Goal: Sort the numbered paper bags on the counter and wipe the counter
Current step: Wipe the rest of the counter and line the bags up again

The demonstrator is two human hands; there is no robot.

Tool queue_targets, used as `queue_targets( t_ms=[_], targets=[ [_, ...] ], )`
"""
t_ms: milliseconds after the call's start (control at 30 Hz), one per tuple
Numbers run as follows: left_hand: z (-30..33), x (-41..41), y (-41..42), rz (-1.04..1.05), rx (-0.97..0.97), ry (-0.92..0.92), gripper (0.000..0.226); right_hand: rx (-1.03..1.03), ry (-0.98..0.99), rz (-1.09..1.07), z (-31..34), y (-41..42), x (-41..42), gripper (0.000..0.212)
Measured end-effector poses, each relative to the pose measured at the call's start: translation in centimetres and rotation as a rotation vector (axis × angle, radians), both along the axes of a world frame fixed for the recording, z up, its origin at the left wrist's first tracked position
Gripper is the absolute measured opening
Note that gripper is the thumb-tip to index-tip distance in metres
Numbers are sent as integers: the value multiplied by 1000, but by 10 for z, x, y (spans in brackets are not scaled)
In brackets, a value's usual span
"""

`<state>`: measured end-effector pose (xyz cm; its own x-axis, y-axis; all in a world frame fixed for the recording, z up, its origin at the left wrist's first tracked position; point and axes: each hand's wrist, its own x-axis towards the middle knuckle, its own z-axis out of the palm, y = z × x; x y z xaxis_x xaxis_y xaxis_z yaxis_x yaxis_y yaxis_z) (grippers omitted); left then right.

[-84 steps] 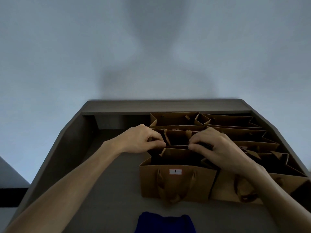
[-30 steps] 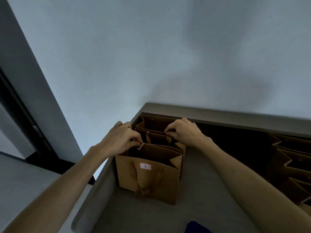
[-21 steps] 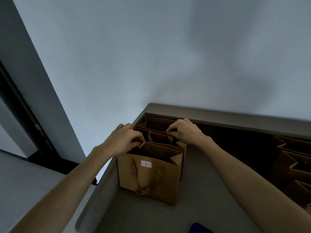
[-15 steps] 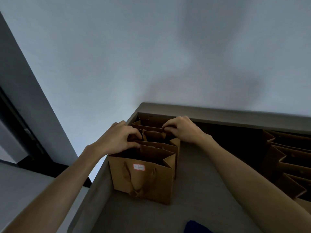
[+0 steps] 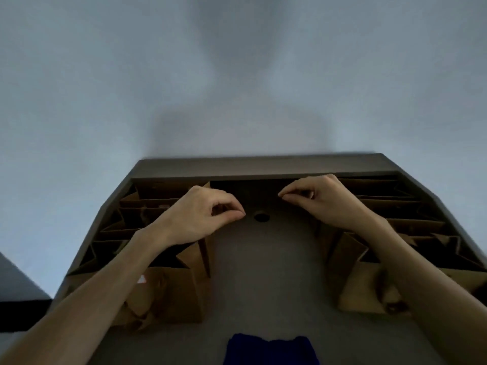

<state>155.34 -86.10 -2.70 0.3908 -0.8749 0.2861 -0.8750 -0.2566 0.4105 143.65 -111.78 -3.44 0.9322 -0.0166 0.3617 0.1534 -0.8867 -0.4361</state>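
Brown paper bags stand in two rows on the dark counter (image 5: 263,272). The left row (image 5: 168,293) has a white label on its front bag, mostly hidden by my forearm. The right row (image 5: 350,256) runs back along the counter's right side. My left hand (image 5: 203,214) hovers over the inner edge of the left row, fingers loosely curled, with nothing in it. My right hand (image 5: 316,201) hovers by the inner edge of the right row, thumb and fingertips close together, also holding nothing. A blue cloth (image 5: 268,349) lies at the near edge.
A round hole (image 5: 261,216) is cut in the counter between my hands. A raised ledge (image 5: 263,164) runs along the back against the pale wall. The bare strip of counter between the two rows reaches from the hole down to the cloth.
My view has swung from the left end back to the middle. Both hands have let go of the left bags' rims and now hover apart over the gap.
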Motion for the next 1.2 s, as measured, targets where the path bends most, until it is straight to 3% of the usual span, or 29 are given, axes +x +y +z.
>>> queue_targets(
  t_ms=[400, 567, 900, 1100, 1200],
  targets=[
    [-47, -96, -145, -436, -76, 59, 26, 27, 36, -350, -18, -77, -142, 15],
    [-69, -113, -180, -417, -24, -130, 27, 0, 96, -419, -16, -91, -179, 11],
    [-66, -100, -195, -373, -39, 62, 23, -29, 75, -446, -28, -104, -199, 17],
    [-66, -97, -171, -451, -15, 80, 22, -47, -30, -473, -31, -111, -193, 16],
    [-68, -96, -158, -479, 9, 49, 27, -45, 6, -430, -33, -112, -187, 19]
  ],
)
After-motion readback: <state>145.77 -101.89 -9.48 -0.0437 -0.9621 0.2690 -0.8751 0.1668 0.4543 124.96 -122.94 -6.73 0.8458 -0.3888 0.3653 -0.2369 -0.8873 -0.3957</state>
